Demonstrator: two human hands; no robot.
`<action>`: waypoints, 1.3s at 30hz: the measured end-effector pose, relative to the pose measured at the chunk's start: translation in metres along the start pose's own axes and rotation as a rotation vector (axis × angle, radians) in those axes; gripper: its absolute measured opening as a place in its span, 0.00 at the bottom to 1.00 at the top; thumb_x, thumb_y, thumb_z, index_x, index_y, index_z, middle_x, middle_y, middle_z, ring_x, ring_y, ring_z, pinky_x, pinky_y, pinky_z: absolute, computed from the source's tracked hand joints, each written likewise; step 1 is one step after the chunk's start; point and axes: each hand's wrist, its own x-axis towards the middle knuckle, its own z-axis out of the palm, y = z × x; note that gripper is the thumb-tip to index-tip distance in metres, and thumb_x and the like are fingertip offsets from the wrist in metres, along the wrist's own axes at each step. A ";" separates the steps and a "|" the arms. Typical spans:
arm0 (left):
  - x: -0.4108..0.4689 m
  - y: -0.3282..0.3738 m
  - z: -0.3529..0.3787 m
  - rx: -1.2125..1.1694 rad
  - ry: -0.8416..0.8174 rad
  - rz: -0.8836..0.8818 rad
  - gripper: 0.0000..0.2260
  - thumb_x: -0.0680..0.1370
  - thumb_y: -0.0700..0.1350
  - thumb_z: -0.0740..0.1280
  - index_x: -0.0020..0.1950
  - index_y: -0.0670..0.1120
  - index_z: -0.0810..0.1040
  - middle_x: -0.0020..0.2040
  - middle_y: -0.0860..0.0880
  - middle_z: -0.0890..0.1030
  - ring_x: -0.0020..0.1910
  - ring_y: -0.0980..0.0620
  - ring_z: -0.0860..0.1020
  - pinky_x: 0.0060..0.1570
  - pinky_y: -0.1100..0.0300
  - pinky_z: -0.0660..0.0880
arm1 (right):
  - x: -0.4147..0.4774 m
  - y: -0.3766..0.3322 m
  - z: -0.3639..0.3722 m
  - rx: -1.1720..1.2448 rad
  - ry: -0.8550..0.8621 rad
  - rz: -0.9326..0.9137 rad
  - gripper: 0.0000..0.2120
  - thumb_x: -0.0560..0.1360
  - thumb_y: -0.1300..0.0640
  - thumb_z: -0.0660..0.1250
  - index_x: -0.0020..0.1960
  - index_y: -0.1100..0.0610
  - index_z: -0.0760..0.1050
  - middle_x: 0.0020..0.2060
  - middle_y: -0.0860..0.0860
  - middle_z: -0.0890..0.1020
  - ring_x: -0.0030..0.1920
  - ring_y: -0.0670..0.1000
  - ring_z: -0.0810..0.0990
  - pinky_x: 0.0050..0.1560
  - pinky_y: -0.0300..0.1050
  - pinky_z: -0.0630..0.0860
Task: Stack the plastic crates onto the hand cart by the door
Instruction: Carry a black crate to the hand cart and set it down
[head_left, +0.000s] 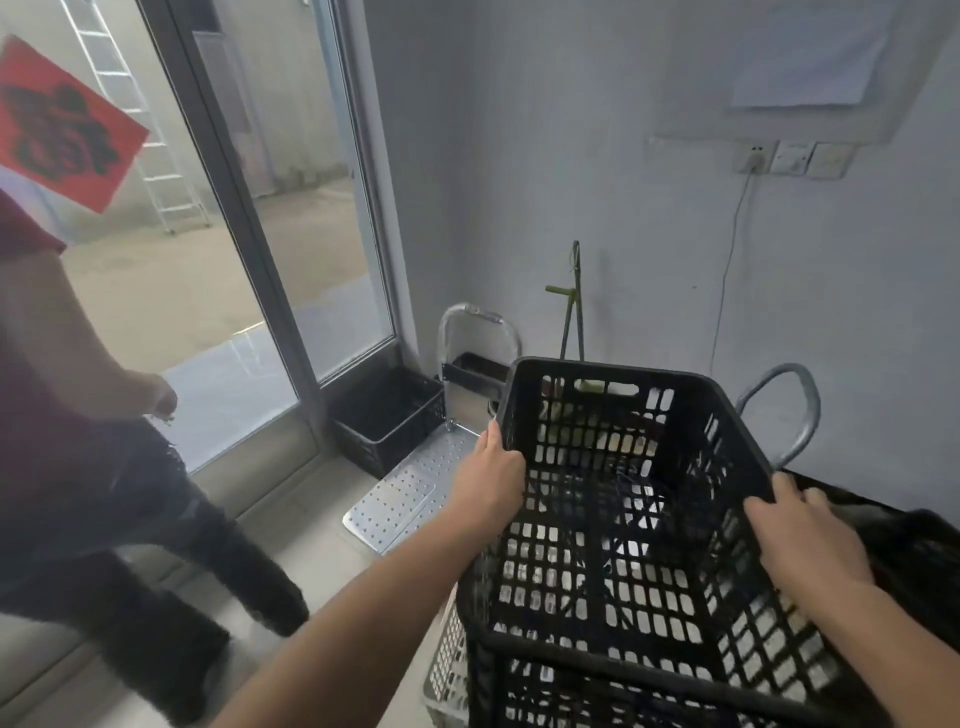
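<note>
Black plastic crate (623, 493) held by opposite rims for balance, left hand (488, 478) and right hand (800, 535) each with fingers curled over the edge; poised just beside the hand cart (410, 488) (deck bare, by the door (249, 244)).

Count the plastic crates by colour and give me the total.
Black: 2, the held crate and the crate by the door.
White: 1, the white crate low beside the held one.
Total: 3; a dark shape at the right edge is too unclear to count.
</note>
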 end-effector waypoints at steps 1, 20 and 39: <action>0.008 -0.012 -0.004 0.002 0.002 0.002 0.11 0.80 0.35 0.61 0.57 0.38 0.80 0.77 0.35 0.57 0.69 0.40 0.71 0.64 0.47 0.74 | 0.006 -0.011 -0.002 -0.004 0.000 0.006 0.09 0.77 0.55 0.67 0.56 0.47 0.74 0.74 0.55 0.63 0.67 0.56 0.69 0.46 0.42 0.75; 0.125 -0.104 -0.006 0.149 -0.092 -0.062 0.08 0.75 0.33 0.62 0.50 0.38 0.79 0.71 0.38 0.66 0.48 0.41 0.80 0.47 0.48 0.79 | 0.129 -0.094 0.000 -0.010 -0.108 -0.011 0.11 0.75 0.65 0.68 0.48 0.48 0.76 0.80 0.52 0.52 0.76 0.61 0.59 0.53 0.52 0.80; 0.233 -0.139 -0.047 0.183 -0.098 -0.034 0.07 0.74 0.37 0.63 0.49 0.39 0.79 0.57 0.43 0.74 0.50 0.39 0.79 0.50 0.47 0.77 | 0.241 -0.123 -0.033 -0.053 -0.073 -0.087 0.11 0.74 0.69 0.66 0.47 0.54 0.72 0.56 0.54 0.75 0.40 0.55 0.78 0.35 0.48 0.71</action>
